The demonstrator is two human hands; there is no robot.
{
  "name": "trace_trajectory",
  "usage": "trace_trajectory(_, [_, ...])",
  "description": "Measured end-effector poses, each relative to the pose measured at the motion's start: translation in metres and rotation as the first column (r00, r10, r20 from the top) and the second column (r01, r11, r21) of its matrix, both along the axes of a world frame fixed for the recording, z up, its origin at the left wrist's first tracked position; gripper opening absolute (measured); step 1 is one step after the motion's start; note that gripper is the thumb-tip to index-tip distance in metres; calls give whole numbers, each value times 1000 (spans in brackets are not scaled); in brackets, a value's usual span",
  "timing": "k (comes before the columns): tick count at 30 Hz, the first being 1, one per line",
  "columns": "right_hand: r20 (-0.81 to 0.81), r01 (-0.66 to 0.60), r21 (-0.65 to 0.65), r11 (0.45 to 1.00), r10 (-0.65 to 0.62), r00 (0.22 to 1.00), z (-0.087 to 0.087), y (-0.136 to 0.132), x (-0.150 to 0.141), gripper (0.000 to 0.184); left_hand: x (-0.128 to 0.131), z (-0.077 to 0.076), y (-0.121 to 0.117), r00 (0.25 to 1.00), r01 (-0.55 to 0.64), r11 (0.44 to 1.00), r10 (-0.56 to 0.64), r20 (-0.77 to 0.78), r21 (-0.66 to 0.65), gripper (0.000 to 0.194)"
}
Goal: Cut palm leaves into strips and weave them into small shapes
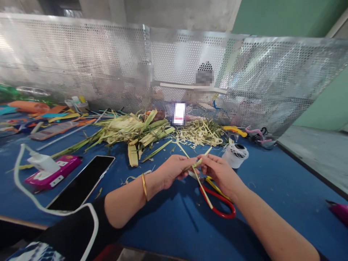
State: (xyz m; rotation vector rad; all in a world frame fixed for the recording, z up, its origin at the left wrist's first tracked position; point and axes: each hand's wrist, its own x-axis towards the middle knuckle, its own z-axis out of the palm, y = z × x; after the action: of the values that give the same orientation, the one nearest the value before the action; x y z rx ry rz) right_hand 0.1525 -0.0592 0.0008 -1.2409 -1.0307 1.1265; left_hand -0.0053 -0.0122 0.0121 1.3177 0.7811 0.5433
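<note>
Thin pale-green plant strips cross each other between my two hands, above the blue tabletop. My left hand, with a gold bangle at the wrist, pinches the strips where they cross. From the other side my right hand closes its fingertips on the same strips, close to the left fingertips. One long strip slants down toward me, and other ends point up and away. Beneath the hands lie red-handled scissors and a yellow-handled tool, both partly covered by my right hand and the strips.
A heap of plant stalks and a pile of cut bits lie ahead. A white spool stands right of my hands. At left are a phone, a magenta power strip and a white cable. A perforated screen rises behind.
</note>
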Motion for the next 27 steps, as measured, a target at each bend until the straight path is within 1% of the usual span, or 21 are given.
trace_trajectory(2, [14, 36, 24, 999, -36, 999, -4, 0, -3, 33, 1, 0, -3, 998, -12, 999, 15, -56, 40, 31])
trace_trajectory(6, [122, 178, 121, 977, -192, 974, -11, 2, -6, 33, 4, 0, -6, 992, -15, 995, 28, -125, 100, 22])
trace_trajectory(8, [199, 181, 111, 977, -201, 959, -10, 2, -4, 36, 3, 1, -7, 990, 0, 993, 17, -137, 119, 20])
trace_trajectory(9, [276, 175, 101, 979, -196, 941, -9, 1, -2, 39, 3, 1, -7, 989, -1, 992, 19, -143, 128, 20])
trace_trajectory(10, [379, 181, 113, 977, -210, 901, -5, -1, 0, 43, 2, 2, -7, 988, -3, 991, 24, -151, 136, 20])
trace_trajectory(11, [494, 200, 163, 966, -255, 831, -2, -3, 2, 47, 2, 2, -8, 987, -6, 989, 30, -161, 145, 20])
trace_trajectory(12, [600, 217, 251, 944, -327, 730, 3, -6, 4, 50, 1, 2, -8, 985, -7, 987, 34, -170, 159, 21])
trace_trajectory(13, [667, 221, 378, 899, -430, 608, 8, -9, 6, 51, 1, 1, -9, 984, 0, 984, 32, -177, 176, 21])
trace_trajectory(14, [692, 187, 492, 850, -512, 509, 12, -12, 6, 48, 0, 0, -9, 984, 15, 981, 20, -178, 194, 22])
trace_trajectory(15, [705, 117, 563, 818, -549, 449, 15, -14, 6, 42, 0, -1, -9, 985, 38, 977, -1, -175, 211, 22])
trace_trajectory(16, [716, 41, 597, 801, -555, 422, 16, -15, 6, 34, 0, -3, -10, 985, 66, 972, -27, -171, 226, 22])
trace_trajectory(17, [739, -34, 587, 809, -518, 430, 16, -15, 4, 26, 0, -4, -10, 984, 91, 967, -52, -168, 237, 23])
trace_trajectory(18, [770, -102, 538, 837, -439, 462, 15, -14, 2, 20, 1, -6, -11, 983, 117, 963, -77, -167, 244, 25])
trace_trajectory(20, [792, -178, 372, 911, -212, 573, 10, -11, -1, 17, 2, -9, -12, 979, 154, 956, -113, -171, 251, 29])
trace_trajectory(21, [763, -186, 289, 939, -108, 637, 7, -10, -3, 19, 3, -9, -13, 977, 166, 954, -124, -174, 250, 30])
trace_trajectory(22, [714, -172, 232, 957, -47, 699, 4, -8, -4, 21, 3, -9, -14, 976, 174, 953, -134, -171, 249, 31])
trace_trajectory(23, [661, -139, 210, 968, -36, 749, 2, -8, -5, 22, 3, -8, -14, 975, 182, 952, -142, -169, 248, 31])
trace_trajectory(24, [616, -89, 219, 972, -67, 785, -1, -7, -6, 21, 3, -7, -15, 974, 187, 950, -148, -169, 250, 30])
trace_trajectory(25, [582, -35, 251, 967, -122, 804, -2, -7, -7, 20, 3, -6, -16, 973, 192, 948, -151, -173, 252, 29])
trace_trajectory(27, [543, 39, 320, 947, -217, 811, -5, -8, -9, 19, 2, -3, -17, 970, 208, 945, -166, -177, 251, 27])
